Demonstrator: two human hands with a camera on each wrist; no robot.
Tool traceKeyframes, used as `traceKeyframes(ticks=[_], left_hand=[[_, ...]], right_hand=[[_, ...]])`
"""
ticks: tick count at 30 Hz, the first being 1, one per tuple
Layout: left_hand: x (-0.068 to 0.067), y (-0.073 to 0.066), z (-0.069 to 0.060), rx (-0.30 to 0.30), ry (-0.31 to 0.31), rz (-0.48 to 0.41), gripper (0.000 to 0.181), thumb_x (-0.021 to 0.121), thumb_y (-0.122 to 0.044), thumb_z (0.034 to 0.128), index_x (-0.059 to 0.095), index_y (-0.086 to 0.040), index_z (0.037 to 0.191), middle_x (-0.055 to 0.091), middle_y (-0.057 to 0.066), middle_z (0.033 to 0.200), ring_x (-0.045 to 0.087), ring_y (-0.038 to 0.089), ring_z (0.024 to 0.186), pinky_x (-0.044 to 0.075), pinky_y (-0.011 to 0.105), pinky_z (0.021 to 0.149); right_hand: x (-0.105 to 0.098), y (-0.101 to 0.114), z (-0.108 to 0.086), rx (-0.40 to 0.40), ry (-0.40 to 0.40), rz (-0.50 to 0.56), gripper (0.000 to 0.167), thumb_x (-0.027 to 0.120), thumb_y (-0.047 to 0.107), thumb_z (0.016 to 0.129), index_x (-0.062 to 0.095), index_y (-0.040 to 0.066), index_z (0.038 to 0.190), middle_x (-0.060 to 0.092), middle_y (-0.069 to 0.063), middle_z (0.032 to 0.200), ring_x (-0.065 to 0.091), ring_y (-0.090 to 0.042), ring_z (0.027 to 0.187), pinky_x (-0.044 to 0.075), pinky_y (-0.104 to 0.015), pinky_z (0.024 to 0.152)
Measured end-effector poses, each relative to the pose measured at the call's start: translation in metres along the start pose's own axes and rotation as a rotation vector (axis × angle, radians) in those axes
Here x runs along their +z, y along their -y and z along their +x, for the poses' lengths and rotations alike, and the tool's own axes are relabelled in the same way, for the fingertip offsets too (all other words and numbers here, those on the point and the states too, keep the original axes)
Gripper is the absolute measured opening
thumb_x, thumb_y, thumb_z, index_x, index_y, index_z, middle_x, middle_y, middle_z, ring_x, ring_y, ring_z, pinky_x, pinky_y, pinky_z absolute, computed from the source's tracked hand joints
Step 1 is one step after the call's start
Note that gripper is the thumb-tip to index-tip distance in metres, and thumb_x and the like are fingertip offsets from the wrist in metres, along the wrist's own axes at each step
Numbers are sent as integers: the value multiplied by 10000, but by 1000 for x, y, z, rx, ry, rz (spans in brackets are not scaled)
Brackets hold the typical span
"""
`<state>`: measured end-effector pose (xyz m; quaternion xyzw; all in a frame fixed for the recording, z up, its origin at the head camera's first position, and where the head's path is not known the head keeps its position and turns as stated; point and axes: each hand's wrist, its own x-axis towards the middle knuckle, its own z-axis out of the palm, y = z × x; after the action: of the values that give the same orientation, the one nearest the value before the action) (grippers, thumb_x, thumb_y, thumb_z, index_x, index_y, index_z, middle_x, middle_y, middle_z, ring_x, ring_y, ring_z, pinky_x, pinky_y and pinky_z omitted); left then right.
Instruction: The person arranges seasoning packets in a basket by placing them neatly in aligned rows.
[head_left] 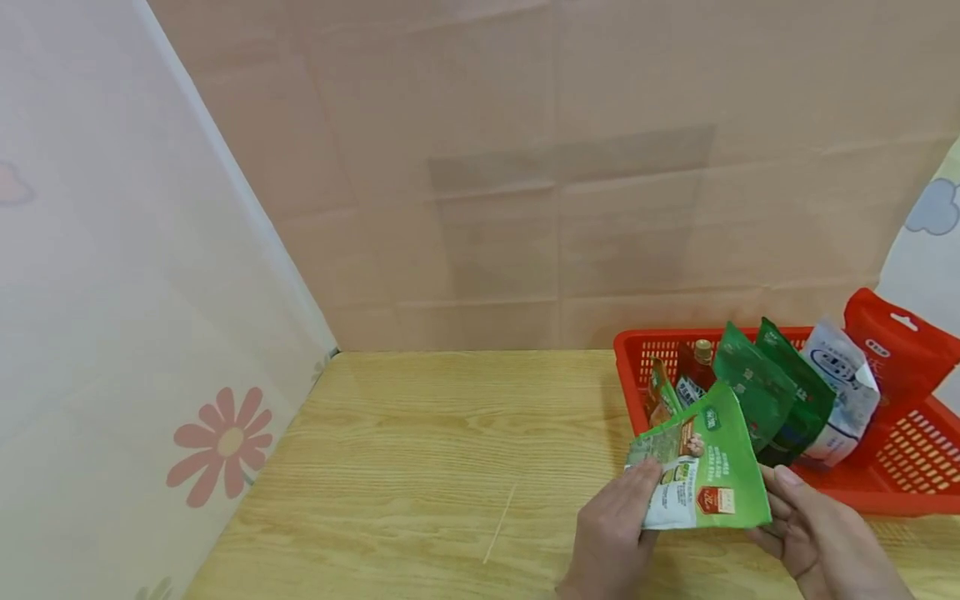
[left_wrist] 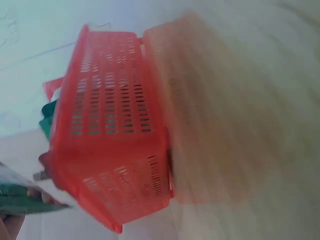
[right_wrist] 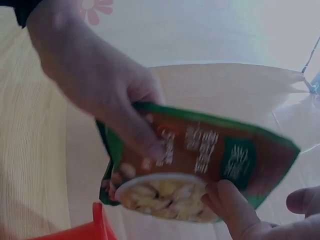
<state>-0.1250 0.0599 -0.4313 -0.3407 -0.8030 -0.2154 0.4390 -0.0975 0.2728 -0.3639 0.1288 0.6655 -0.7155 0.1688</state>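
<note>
A green food packet [head_left: 720, 467] is held up in front of the basket, its green-and-white printed side facing the head camera. My left hand [head_left: 615, 517] grips its left end, with the thumb pressing on the brown side in the right wrist view. At the packet's right edge, my right hand [head_left: 825, 533] touches it with extended fingers. The right wrist view shows those fingers on the brown side, below a dark green label and beside a pictured bowl of food; the right thumb stands apart. Only a sliver of the packet [left_wrist: 25, 202] appears in the left wrist view.
Behind the packet stands a red slotted basket [head_left: 900, 502]. It holds green pouches [head_left: 750, 383], a white pouch [head_left: 840, 375], a red pouch [head_left: 896, 358] and a bottle with a gold cap [head_left: 702, 352]. The wooden table [head_left: 420, 467] extends left to a flower-patterned curtain [head_left: 150, 333].
</note>
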Motion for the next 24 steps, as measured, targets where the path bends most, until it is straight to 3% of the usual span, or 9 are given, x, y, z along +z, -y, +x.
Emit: traceKeyframes(ticks=[2,3,6,9,10,15,20,22,24], left_hand=[[-5,3,2,-75,23,-126,450,710,-132,850,575,-45,1270,685,47,1191,659,104,1086,500,162,916],[-7,5,3,-119,34,-201,407,665,-110,886,569,-39,1276,688,61,1181,667,114,1069,510,159,895],[-16,12,8,-241,59,-408,322,555,-77,956,572,-21,1272,702,108,1136,689,148,1010,535,160,828],[-23,20,14,-332,104,-600,283,488,-89,991,586,-3,1243,712,143,1093,698,165,974,534,143,799],[-25,23,16,-357,125,-658,282,473,-99,999,589,11,1231,711,155,1089,698,173,977,530,138,801],[-32,36,22,-537,271,-955,348,418,-184,1027,579,53,1225,687,206,1122,674,181,1036,513,153,838],[-34,43,21,-802,346,-1283,423,432,-302,1022,573,24,1252,636,241,1206,652,80,1043,502,182,888],[-35,43,21,-867,358,-1380,442,454,-330,1011,572,16,1261,610,263,1235,641,42,1024,501,192,897],[-35,43,21,-898,368,-1446,457,463,-337,1007,560,24,1270,586,289,1252,634,18,1000,507,200,893]], right_hand=[[-3,-4,3,-93,41,53,699,140,457,1022,-76,-10,1496,611,256,1078,658,7,934,568,-277,826],[-5,-7,5,-137,55,67,644,166,440,1028,18,57,1525,623,248,1099,667,2,941,570,-268,814],[-5,-14,7,-208,70,62,634,284,386,1033,78,48,1527,623,276,1101,665,11,985,568,-236,802],[-1,-16,9,-180,33,-56,653,347,391,1023,117,48,1529,593,299,1111,640,62,990,558,-196,799],[1,-16,10,-156,15,-105,724,364,411,1015,60,-13,1517,587,291,1128,631,79,989,556,-194,805],[11,-14,13,-86,-44,-317,729,386,489,992,166,39,1521,525,17,1408,609,98,1001,554,-241,853],[22,-11,17,-56,-22,-474,729,337,518,1001,178,28,1517,321,-179,1533,586,-169,1197,530,-382,930],[27,-11,19,-44,0,-503,751,321,517,1007,162,-22,1506,276,-248,1531,524,-327,1257,510,-454,947],[31,-14,20,-38,20,-497,756,330,494,1014,148,-63,1494,301,-284,1507,509,-372,1254,500,-484,951]])
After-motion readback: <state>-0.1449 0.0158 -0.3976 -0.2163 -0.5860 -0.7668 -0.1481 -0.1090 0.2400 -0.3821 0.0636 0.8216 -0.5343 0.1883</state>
